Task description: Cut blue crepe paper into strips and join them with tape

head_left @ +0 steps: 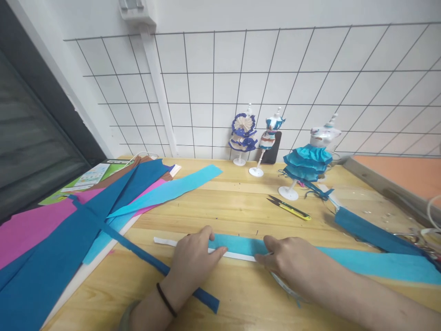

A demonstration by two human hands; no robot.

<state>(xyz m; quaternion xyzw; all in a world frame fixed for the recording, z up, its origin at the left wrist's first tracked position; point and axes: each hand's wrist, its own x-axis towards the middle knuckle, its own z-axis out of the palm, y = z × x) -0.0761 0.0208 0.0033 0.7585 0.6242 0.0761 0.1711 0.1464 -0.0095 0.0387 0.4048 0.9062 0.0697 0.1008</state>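
Light-blue strip [375, 264], one, material paper-like, laid lengthwise on the wooden counter [237, 197], running from the left hand, beneath the right hand and forearm, to the right edge of view. White strip [237, 256], one, narrow, along the near edge of the light-blue strip, its free end reaching past the left hand, the other part curling below the right. Left hand [196, 250]: thumb and forefinger spread apart, tips pressed down on the two strips; black band [165, 301] at the wrist. Right hand [284, 255]: thumb and forefinger brought together, pinching the white strip at the light-blue edge. Dark-blue strip [127, 241], one, narrow, slanting from the pile at left and passing under the left wrist. Pile at left: dark-blue sheet [79, 230], pink sheet [44, 216], light-blue sheet [172, 188], green booklet [115, 168] behind. Containers: clear plastic item [372, 207] at right, tray or bag, cannot tell which; a few small shiny bits on or in it; dark-blue piece [375, 232] lying at its near side. Snips [292, 210], one pair, yellow and black, near the middle. Dress forms, three, upright on white bases: purple-and-cream [243, 131], blue-and-white [270, 133], turquoise-skirted [306, 156].
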